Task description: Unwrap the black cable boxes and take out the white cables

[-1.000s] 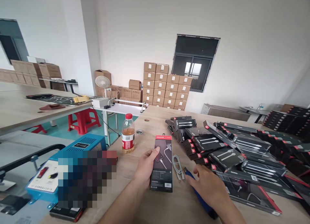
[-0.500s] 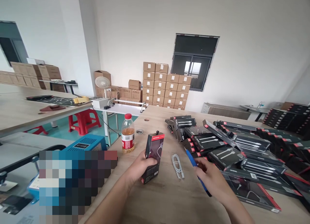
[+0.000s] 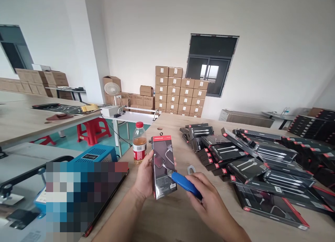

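The left hand (image 3: 142, 179) grips a black cable package (image 3: 162, 167) upright above the wooden table (image 3: 167, 221). The right hand (image 3: 206, 200) is closed around a blue-handled tool (image 3: 184, 183), its tip against the package. A coiled white cable (image 3: 191, 169) lies just behind them, partly hidden. Stacked packages (image 3: 261, 168) crowd the right; a bottle of amber liquid (image 3: 139, 144) stands just left.

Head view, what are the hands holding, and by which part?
The left hand holds a black cable package around its long left edge; the right hand grips a blue-handled tool by the handle, its tip at the package's front.
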Demonstrator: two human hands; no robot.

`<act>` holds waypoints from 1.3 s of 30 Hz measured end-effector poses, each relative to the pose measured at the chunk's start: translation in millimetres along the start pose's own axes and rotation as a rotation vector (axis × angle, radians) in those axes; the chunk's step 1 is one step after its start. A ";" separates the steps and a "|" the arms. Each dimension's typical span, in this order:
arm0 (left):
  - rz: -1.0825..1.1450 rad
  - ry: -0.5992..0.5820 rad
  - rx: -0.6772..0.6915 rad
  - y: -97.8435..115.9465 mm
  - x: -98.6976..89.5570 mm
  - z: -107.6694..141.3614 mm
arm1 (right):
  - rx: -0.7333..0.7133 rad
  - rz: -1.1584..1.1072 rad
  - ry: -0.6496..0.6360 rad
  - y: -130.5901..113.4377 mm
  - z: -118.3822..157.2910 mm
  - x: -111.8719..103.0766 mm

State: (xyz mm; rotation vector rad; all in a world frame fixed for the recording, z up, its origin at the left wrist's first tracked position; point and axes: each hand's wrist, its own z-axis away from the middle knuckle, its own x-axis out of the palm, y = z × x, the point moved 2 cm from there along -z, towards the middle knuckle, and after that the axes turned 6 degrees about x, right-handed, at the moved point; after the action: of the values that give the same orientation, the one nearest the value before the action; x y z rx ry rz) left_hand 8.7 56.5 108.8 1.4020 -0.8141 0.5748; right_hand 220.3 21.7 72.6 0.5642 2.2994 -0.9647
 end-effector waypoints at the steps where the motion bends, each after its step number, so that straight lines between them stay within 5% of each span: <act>1: -0.001 -0.006 -0.001 0.3 0.1 0.9 | -0.010 0.003 -0.003 -0.5 -0.1 0.2; 39: 0.028 -0.126 0.094 -0.9 3.0 2.8 | -0.013 -0.063 0.047 -8.0 0.2 6.7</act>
State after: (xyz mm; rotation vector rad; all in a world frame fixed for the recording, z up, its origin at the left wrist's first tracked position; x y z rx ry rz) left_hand 10.7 53.2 110.5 1.5263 -0.9179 0.5563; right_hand 210.8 17.4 72.1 0.5170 2.3763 -0.9745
